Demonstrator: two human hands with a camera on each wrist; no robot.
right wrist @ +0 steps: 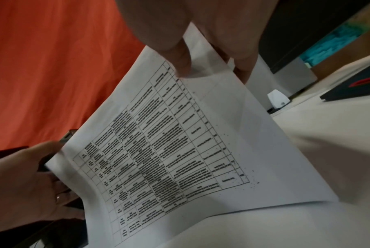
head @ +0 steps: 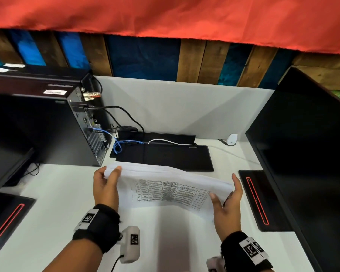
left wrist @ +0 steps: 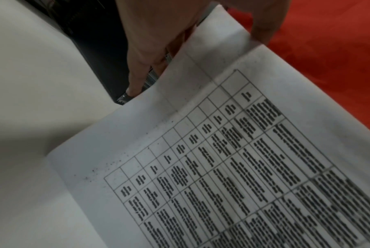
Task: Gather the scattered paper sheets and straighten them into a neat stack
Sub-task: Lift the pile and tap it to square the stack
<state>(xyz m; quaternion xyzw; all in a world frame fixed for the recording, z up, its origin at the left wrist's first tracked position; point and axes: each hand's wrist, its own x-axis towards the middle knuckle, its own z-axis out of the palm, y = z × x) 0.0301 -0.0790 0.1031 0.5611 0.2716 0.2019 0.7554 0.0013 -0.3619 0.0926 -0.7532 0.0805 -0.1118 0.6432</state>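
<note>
Paper sheets (head: 165, 185) are sitting in the middle of the head view, held up on edge above the white bench (head: 53, 209). Their bottom edge is touching or almost touching the bench; I cannot tell which. The front sheet is showing a printed table of words.

The left hand (head: 106, 186) is holding the left end of the sheets, with its thumb in front and its fingers behind, so its grip is holding the paper. The right hand (head: 228, 205) is on the right end. Its thumb is resting on the front sheet and its fingers look nearly straight behind the edge, so this grip looks wide and loose, more pushing than squeezing.

I think the sheets are standing up like this so their edges can be tapped on the bench and line up. One hand on each end is keeping them from sliding apart. The top edges are not even yet, since thin layers are showing near the left thumb.

Behind the sheets, a black keyboard (head: 163, 157) is lying flat. A computer tower (head: 81, 122) is standing in the upper left. A dark monitor (head: 306, 150) is filling the right side.
</note>
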